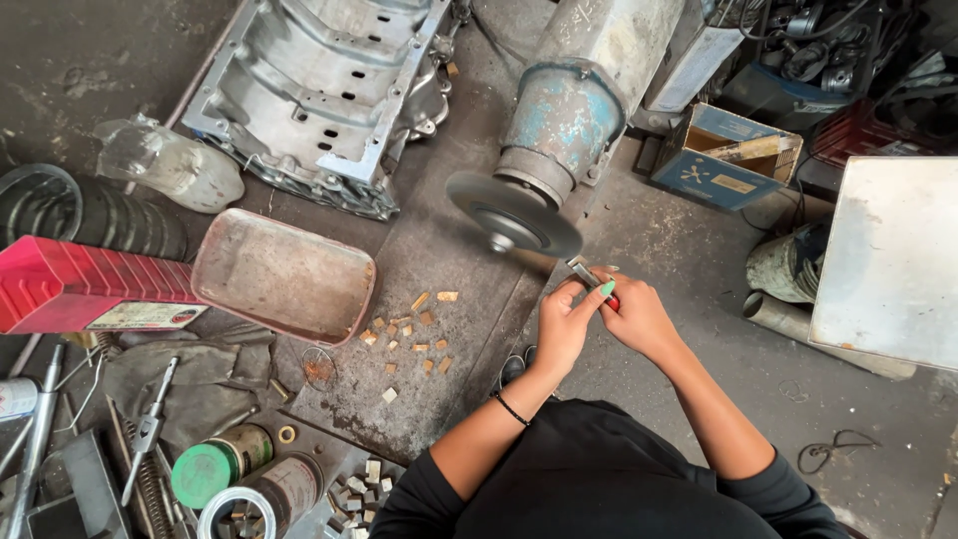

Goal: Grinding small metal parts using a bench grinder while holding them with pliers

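Both hands, left hand (564,324) and right hand (639,317), have their fingers pinched around a small metal piece (584,272) right at the grinding wheel (514,213), just below its edge.

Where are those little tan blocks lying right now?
In the head view, the small tan blocks lie scattered on the grey metal plate, left of the left hand, below the grinding wheel and beside the rusty tray.

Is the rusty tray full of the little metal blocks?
No, the rusty tray holds nothing; the little blocks lie scattered on the floor beside it.
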